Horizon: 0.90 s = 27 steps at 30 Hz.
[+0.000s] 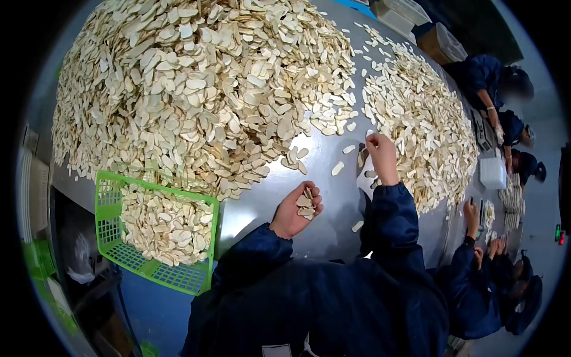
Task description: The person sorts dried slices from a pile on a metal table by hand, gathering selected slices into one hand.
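My left hand (299, 209) is turned palm up over the metal table, its fingers curled round a few pale dried slices (306, 203). To its right, my right hand (382, 156) reaches to the left edge of the smaller slice heap (416, 113), thumb and fingertips pinched together; a slice may be at the fingertips, but I cannot make it out. A much larger heap of slices (196, 89) rises beyond my left hand. Left of that hand, a green plastic basket (215, 238) holds many slices and leans toward me.
Loose slices lie on the metal table (321, 172) between the heaps. Along the right side, several people in dark blue clothing (476, 297) work near a white container (493, 173) and stacked trays (512, 196). White trays (37, 190) stand at the far left.
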Tool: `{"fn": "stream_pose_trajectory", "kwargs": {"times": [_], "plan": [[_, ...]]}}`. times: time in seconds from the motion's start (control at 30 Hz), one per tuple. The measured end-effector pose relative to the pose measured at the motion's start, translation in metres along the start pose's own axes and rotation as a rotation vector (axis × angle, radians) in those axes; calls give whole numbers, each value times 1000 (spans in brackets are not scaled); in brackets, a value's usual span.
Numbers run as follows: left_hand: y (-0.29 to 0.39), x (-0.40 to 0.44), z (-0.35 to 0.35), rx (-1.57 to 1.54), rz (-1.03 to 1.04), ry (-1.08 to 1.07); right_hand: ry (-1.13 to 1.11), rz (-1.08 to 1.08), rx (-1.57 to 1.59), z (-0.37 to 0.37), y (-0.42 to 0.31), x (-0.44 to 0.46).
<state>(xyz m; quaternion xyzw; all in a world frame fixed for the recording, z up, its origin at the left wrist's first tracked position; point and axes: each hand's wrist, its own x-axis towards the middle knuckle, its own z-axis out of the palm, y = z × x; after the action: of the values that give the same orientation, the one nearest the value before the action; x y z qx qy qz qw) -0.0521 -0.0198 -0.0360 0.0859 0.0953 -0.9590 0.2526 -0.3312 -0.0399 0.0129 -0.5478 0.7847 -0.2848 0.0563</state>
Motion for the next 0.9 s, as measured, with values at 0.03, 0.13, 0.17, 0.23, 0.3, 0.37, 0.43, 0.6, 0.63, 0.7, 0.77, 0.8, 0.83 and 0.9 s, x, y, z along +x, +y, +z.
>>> {"fn": "stream_pose_trajectory", "kwargs": {"times": [0.03, 0.13, 0.17, 0.23, 0.3, 0.37, 0.43, 0.6, 0.63, 0.7, 0.77, 0.8, 0.83, 0.9], "plan": [[1, 1, 0, -6, 5, -10, -21, 42, -63, -1, 2, 1], [0, 2, -2, -8, -8, -3, -95, -149, -73, 3, -6, -5], [0, 2, -3, -25, -15, -31, -124, -268, -81, 7, -8, -5], [-1, 3, -4, 2, -2, -26, -175, -238, -183, 12, -20, -6], [-1, 2, -9, 34, 22, 51, -261, -183, -207, 15, -19, -10], [0, 1, 12, 90, 56, 61, -423, -5, 142, -5, -48, -21], [-3, -1, 25, 116, 77, 100, -480, -13, 396, -19, -66, -42], [-2, 0, -3, 48, 89, 35, -482, 74, 79, -62, -44, -101], [-3, -1, 1, 44, 95, 86, -537, 46, 50, -67, -39, -118], [0, 1, -7, -30, 32, -24, -554, 0, 7, -66, -33, -152], [-3, 0, 4, -64, 9, 42, -491, 7, -61, -63, -39, -173], [-4, 0, 2, -63, -8, 21, -495, 24, -53, -61, -39, -177], [-3, 0, -1, -61, -25, -3, -494, 39, -46, -59, -37, -180], [-2, 1, -2, -76, -41, -25, -515, 60, -16, -57, -29, -178]]}}
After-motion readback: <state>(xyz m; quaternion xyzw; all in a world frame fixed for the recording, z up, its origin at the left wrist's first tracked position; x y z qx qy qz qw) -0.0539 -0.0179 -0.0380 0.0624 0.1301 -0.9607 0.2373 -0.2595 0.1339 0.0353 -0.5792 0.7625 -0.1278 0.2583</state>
